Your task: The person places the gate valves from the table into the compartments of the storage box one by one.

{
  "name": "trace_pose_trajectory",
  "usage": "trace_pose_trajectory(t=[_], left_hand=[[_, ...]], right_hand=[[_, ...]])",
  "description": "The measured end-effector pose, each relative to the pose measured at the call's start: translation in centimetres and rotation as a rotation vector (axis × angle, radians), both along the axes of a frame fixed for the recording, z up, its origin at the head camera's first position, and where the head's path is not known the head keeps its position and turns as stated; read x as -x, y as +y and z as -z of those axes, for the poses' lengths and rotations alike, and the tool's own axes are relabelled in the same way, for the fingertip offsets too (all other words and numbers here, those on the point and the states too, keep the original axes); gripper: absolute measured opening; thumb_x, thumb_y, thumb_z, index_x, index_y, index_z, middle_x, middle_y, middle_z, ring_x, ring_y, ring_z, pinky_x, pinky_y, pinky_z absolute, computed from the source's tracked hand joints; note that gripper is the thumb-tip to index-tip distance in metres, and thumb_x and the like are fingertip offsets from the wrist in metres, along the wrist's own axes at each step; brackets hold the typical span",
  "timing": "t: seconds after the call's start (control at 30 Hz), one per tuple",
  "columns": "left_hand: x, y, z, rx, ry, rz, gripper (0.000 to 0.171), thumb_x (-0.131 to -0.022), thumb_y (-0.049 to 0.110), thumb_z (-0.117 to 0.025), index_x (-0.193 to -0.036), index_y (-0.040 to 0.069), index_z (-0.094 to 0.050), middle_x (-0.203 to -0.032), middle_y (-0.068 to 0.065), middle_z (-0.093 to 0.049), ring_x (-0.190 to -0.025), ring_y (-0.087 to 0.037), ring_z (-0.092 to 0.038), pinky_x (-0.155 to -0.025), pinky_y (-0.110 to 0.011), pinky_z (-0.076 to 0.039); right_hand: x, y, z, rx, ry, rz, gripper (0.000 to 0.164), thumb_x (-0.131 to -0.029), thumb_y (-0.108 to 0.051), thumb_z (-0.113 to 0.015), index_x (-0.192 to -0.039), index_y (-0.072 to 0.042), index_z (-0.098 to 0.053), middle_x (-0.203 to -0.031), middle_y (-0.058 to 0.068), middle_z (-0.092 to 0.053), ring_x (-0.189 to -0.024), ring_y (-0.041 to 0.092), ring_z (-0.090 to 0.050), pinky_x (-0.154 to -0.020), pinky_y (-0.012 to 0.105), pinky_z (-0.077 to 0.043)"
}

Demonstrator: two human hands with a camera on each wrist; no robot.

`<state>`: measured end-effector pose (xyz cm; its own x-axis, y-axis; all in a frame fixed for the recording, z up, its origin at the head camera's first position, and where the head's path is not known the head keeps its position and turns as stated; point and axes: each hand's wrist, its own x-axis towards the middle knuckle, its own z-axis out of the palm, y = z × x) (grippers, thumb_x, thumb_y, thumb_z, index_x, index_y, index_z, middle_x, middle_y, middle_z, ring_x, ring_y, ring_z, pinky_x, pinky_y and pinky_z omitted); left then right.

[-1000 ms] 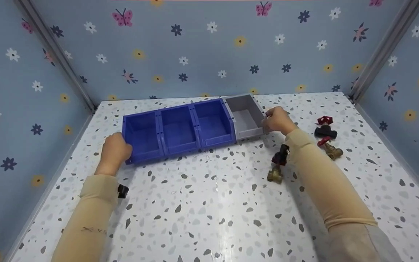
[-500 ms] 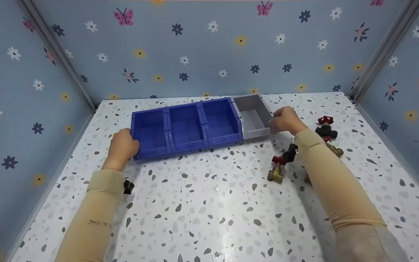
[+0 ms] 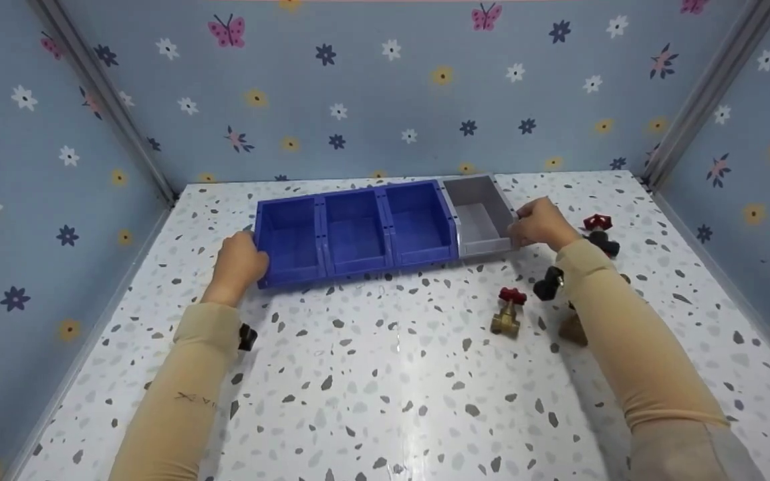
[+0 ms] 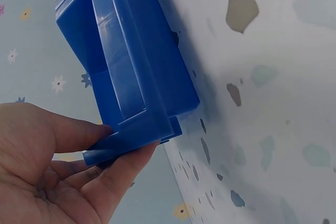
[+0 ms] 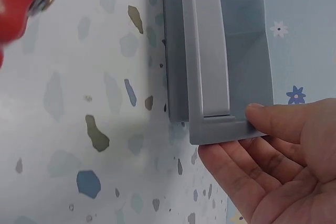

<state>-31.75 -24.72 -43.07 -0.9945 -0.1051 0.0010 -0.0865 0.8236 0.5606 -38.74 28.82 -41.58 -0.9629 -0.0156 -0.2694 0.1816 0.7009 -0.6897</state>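
Note:
Three blue storage bins [image 3: 355, 237] and one grey storage bin [image 3: 482, 220] stand side by side in a slightly slanted row near the back wall. My left hand [image 3: 239, 264] pinches the outer side wall of the leftmost blue bin [image 4: 147, 66], thumb inside and fingers under the edge. At the other end, my right hand [image 3: 542, 224] grips the grey bin's outer side wall, its thumb over the rim in the right wrist view. No contents show in the bins. Whether the row touches the table cannot be told.
A brass valve with a red handwheel [image 3: 506, 317] stands in front of the grey bin. Another brass piece [image 3: 573, 329] is partly behind my right sleeve. Farther right lies a black valve with a red handwheel [image 3: 597, 222]. Flower-patterned walls enclose the speckled table [image 3: 371, 401].
The whole row of bins has moved to the right, with both hands keeping hold of its ends. My right forearm now covers more of the valves on the right.

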Motion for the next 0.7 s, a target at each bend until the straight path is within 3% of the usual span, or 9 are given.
trace_pose_trajectory(t=[0.27,0.37,0.53,0.7], left_hand=[[0.7,1.1,0.5,-0.005,0.031,0.016,0.05,-0.099,0.003,-0.049,-0.141,-0.024,-0.054,-0.139,-0.043,-0.062,-0.133,-0.055,-0.062,-0.114,-0.065,-0.05],[1.1,1.5,0.4,-0.008,0.019,0.02,0.053,-0.101,0.005,-0.049,-0.146,-0.023,-0.05,-0.145,-0.043,-0.059,-0.138,-0.055,-0.059,-0.117,-0.065,-0.048],[1.6,2.3,0.3,-0.018,-0.009,0.023,0.056,-0.104,0.007,-0.049,-0.152,-0.021,-0.044,-0.152,-0.041,-0.053,-0.146,-0.054,-0.052,-0.121,-0.065,-0.043],[2.0,3.0,0.3,-0.036,-0.001,0.051,0.051,-0.104,0.005,-0.049,-0.147,-0.021,-0.05,-0.146,-0.04,-0.06,-0.139,-0.052,-0.059,-0.118,-0.063,-0.048]], right_hand=[[-0.2,1.6,-0.1,0.0,-0.022,0.013,0.063,-0.102,-0.011,-0.07,-0.155,0.014,-0.046,-0.15,0.035,-0.055,-0.129,0.044,-0.064,-0.107,0.048,-0.06],[-0.5,2.4,-0.1,0.003,-0.01,0.009,0.058,-0.101,-0.011,-0.07,-0.149,0.016,-0.051,-0.143,0.034,-0.059,-0.121,0.04,-0.068,-0.102,0.044,-0.063],[-1.1,3.3,-0.1,0.037,0.028,0.0,0.043,-0.099,-0.006,-0.071,-0.133,0.019,-0.062,-0.126,0.03,-0.067,-0.09,0.022,-0.074,-0.085,0.037,-0.068],[-1.4,4.1,-0.2,0.023,0.015,0.011,0.046,-0.099,-0.007,-0.071,-0.136,0.019,-0.061,-0.131,0.033,-0.066,-0.093,0.022,-0.073,-0.085,0.035,-0.067]])
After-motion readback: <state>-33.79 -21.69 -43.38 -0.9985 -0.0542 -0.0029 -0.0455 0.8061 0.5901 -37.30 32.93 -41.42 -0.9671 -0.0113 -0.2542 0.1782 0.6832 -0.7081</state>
